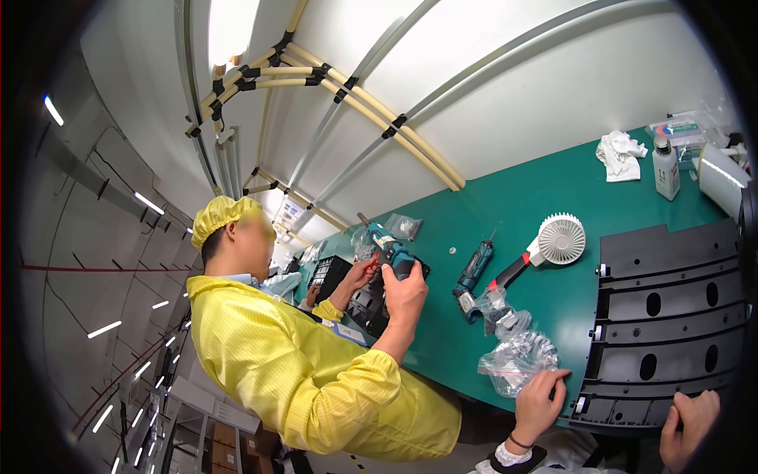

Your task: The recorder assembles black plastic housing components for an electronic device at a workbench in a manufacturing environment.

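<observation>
Panel [681,304], black and ribbed, lies on the green bench [505,207], apparently for steady support, right hand [691,426] loosely curled at its near edge, left hand [539,401] bent beside a clear bag [515,365] presumably placed within reach; any grip by either cannot be told.

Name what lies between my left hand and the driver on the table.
Clear plastic bags, on the green tabletop, as the head view shows.

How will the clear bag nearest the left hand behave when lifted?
The bag will probably flop and sag, since it looks thin and crumpled. It may be slippery, given its glossy shine. It seems unlikely to roll, as it lies slumped.
</observation>
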`<control>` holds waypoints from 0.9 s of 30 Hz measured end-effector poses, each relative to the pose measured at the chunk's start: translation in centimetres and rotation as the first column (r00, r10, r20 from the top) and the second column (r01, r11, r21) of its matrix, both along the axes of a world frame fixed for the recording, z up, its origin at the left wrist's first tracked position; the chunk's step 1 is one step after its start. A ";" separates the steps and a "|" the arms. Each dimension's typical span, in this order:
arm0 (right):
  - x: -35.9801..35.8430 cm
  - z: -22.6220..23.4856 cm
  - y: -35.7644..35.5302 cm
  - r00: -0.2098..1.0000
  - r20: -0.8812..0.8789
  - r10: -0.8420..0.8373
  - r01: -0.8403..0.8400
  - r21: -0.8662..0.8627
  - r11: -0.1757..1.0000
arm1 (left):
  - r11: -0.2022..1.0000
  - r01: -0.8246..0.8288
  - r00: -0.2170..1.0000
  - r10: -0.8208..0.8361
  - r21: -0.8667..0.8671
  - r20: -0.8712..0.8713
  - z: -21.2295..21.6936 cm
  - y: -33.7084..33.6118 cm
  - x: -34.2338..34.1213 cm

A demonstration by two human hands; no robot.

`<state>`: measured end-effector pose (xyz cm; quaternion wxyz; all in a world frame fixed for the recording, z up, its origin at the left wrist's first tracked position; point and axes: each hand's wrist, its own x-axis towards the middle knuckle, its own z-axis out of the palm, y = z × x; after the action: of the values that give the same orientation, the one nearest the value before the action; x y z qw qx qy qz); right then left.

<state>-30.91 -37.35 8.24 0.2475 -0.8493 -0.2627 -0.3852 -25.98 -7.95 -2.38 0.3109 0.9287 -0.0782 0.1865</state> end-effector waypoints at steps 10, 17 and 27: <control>0.0 -0.2 -0.3 0.999 -0.028 0.019 -0.019 -0.005 1.000 | 1.000 0.003 1.000 -0.003 -0.004 0.014 0.1 -0.1 0.1; -0.5 -0.4 -0.3 0.999 -0.047 -0.026 0.024 -0.030 0.999 | 1.000 0.006 1.000 -0.006 -0.008 0.004 0.1 0.0 0.0; -0.6 0.0 -0.2 0.999 -0.027 -0.026 0.025 -0.019 0.999 | 1.000 0.012 1.000 -0.012 0.000 0.007 0.0 -0.1 0.0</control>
<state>-31.47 -37.51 8.23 0.2382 -0.8601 -0.2519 -0.3743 -26.02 -8.07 -2.36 0.3114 0.9276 -0.0847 0.1880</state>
